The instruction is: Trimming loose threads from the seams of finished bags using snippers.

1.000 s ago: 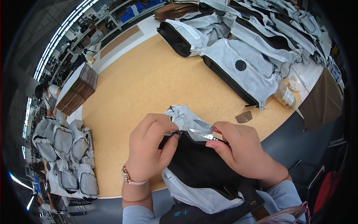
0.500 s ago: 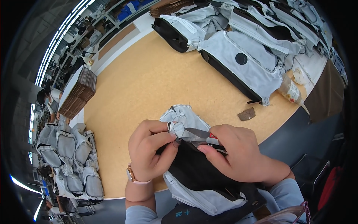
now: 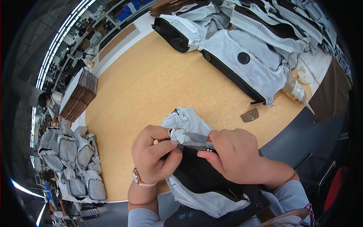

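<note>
A light grey fabric piece with black lining [image 3: 200, 176] lies at the near table edge and over my dark apron. My left hand [image 3: 153, 155] pinches a bunched corner [image 3: 177, 132] of it, where loose threads show; a watch is on that wrist. My right hand [image 3: 236, 159] is closed on scissors [image 3: 194, 139] with red and black handles, their blades reaching into that corner beside my left fingertips. The blade tips are partly hidden by cloth and fingers.
Several similar pieces [image 3: 245, 83] cover the back right, beside a plastic bottle [image 3: 295, 90] and brown scrap [image 3: 249, 115]. Grey pieces [image 3: 68, 149] and stacked brown sheets [image 3: 77, 96] sit left. A co-worker [image 3: 51, 104] works beyond; a chair [image 3: 314, 172] stands right.
My right hand has shifted down and left, bringing the scissor blades closer to my left fingertips at the corner. My left fingers have moved slightly down, still pinching the cloth.
</note>
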{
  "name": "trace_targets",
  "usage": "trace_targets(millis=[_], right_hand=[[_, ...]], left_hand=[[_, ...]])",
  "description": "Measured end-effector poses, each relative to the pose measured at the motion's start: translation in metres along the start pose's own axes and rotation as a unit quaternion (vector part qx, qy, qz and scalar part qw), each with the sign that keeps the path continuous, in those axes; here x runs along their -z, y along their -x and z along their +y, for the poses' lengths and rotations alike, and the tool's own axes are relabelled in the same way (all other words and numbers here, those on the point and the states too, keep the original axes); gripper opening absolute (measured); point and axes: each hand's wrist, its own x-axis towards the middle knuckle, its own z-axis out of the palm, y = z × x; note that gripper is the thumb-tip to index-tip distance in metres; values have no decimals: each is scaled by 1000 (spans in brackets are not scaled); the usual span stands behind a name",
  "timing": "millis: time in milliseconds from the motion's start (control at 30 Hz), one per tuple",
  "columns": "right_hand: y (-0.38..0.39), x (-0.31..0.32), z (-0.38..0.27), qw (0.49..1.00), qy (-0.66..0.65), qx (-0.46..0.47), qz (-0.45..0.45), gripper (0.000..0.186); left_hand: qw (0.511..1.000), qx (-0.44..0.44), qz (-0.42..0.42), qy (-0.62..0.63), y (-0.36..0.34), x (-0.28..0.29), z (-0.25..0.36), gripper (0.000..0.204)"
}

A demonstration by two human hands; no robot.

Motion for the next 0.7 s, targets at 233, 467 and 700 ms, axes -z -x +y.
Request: trace_targets(millis=[233,467,700], right_hand=[[1,1,1,998,42,34,36,36],[3,1,2,996,48,48,58,33],[4,-4,2,998,-61,17,25,29]], left_hand=[[1000,-19,0,-4,-1,0,0,35],[1000,-20,-6,-18,-2,0,2,35],[1000,-26,-3,1,-1,0,2,35]])
